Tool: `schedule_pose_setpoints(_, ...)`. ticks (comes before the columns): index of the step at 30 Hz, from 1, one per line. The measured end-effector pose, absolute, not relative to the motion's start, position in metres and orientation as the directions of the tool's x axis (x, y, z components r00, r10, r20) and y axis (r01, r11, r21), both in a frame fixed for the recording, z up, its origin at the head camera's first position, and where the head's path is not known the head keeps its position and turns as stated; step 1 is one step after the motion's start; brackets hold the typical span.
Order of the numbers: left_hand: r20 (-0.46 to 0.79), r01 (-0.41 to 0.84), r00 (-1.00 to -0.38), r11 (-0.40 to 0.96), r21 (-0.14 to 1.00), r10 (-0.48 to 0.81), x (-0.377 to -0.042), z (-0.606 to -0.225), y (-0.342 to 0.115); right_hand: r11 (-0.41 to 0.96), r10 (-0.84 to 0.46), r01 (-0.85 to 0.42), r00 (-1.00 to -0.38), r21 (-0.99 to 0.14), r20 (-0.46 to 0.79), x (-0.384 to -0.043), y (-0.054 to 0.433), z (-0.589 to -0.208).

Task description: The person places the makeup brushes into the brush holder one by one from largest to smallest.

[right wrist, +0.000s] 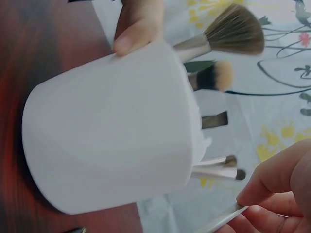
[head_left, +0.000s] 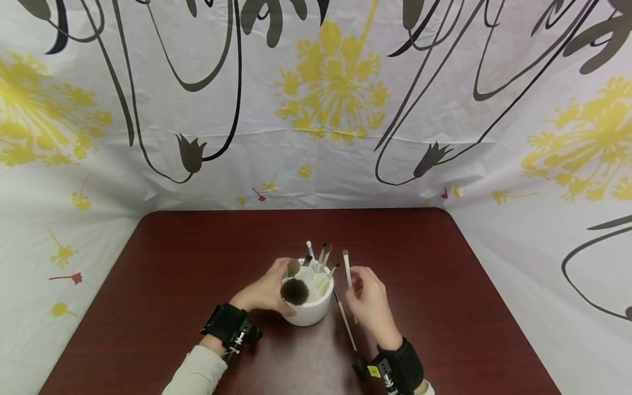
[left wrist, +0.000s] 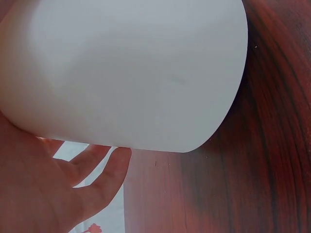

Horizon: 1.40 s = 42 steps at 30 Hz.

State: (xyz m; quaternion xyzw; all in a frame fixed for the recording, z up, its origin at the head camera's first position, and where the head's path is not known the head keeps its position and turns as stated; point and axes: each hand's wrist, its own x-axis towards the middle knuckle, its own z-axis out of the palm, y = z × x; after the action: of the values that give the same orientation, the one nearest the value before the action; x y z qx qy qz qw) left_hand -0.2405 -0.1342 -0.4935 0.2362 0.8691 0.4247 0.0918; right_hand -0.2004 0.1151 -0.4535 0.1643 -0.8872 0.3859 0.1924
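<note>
A white divided brush holder [head_left: 307, 315] stands upright on the table, with several makeup brushes in its compartments. My left hand [head_left: 266, 289] grips its left side, thumb toward the front. In the left wrist view, the smooth wall of the holder [left wrist: 141, 73] fills much of the picture beside the fingers. Just right of the holder, my right hand [head_left: 369, 303] pinches a slim white-handled makeup brush [head_left: 347, 267], bristles up. The right wrist view has this brush's pale handle [right wrist: 223, 219] between thumb and fingers. A large fluffy brush [head_left: 294, 292] leans out of the holder's front left.
Another thin brush [head_left: 345, 322] lies on the dark red-brown table [head_left: 207, 241] between the holder and my right hand. A patterned white cloth [head_left: 276, 109] hangs behind the table and along both sides.
</note>
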Motion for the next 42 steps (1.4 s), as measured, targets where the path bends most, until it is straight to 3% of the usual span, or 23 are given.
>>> schedule_pose_setpoints(7,0.039,0.326,-0.869,0.51,0.796,0.494,-0.241,-0.494,-0.135,0.607,-0.169,-0.49,-0.849,-0.626,0.501,-0.197,0.109,-0.443)
schedule_pose_setpoints(15,0.058,0.349,-0.865,0.513,0.784,0.499,-0.242,-0.497,-0.135,0.587,-0.141,-0.567,-0.774,-0.577,0.617,-0.196,0.105,-0.433)
schedule_pose_setpoints(22,0.043,0.334,-0.87,0.523,0.784,0.492,-0.241,-0.497,-0.134,0.544,-0.107,-0.587,-0.757,-0.6,0.644,-0.194,0.102,-0.43)
schedule_pose_setpoints(31,0.123,0.398,-0.866,0.519,0.757,0.484,-0.241,-0.499,-0.134,0.503,-0.104,-0.636,-0.717,-0.585,0.689,-0.192,0.1,-0.422)
schedule_pose_setpoints(38,0.049,0.337,-0.869,0.516,0.787,0.492,-0.242,-0.498,-0.134,0.474,-0.12,-0.627,-0.742,-0.618,0.66,-0.184,0.094,-0.409)
schedule_pose_setpoints(42,0.045,0.331,-0.871,0.517,0.79,0.489,-0.242,-0.497,-0.134,0.457,-0.128,-0.599,-0.776,-0.657,0.618,-0.186,0.096,-0.421)
